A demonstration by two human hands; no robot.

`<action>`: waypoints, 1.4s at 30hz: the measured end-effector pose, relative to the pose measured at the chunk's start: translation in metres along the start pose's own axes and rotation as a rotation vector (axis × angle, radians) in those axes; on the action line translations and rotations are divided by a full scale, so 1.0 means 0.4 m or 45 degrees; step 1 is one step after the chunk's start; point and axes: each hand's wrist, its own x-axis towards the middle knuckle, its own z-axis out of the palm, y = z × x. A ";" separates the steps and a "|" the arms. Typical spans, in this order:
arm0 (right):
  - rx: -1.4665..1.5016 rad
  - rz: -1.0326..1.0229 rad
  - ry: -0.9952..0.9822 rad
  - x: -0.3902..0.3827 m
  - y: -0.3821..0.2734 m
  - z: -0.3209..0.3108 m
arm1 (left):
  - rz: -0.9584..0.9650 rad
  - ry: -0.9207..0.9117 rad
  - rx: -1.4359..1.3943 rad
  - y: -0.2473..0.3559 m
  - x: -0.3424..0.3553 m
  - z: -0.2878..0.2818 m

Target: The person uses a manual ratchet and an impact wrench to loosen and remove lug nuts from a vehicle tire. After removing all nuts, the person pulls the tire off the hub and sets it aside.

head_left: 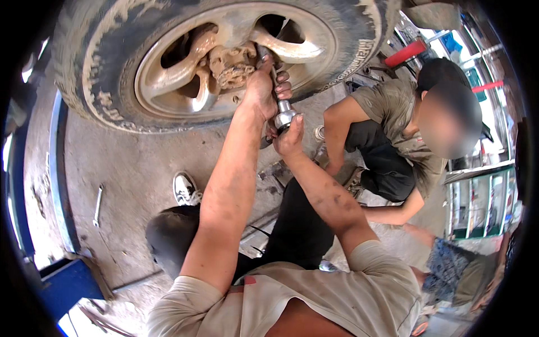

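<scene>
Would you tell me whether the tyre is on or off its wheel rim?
On: the muddy tyre rings the visible edge of the metal rim.

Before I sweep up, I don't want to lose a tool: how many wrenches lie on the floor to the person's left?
1: a silver wrench, on the floor between the blue beam and the black-and-white shoe. Others may be hidden; the lower-left clutter is unclear.
</scene>
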 end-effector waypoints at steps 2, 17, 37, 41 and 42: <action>-0.049 0.157 0.195 -0.013 -0.017 0.001 | 0.053 0.121 -0.004 -0.002 -0.003 0.009; -0.099 -0.048 0.617 0.006 -0.065 0.144 | 0.171 0.352 0.080 -0.009 -0.010 0.010; -1.297 -0.540 0.171 0.017 -0.070 0.035 | 0.181 0.396 0.208 -0.012 -0.012 0.008; -1.125 -0.559 0.016 0.037 -0.070 -0.010 | 0.244 0.416 0.243 -0.029 0.007 -0.003; -1.055 -0.567 0.041 0.047 -0.056 -0.007 | 0.240 0.401 0.245 -0.020 0.001 -0.004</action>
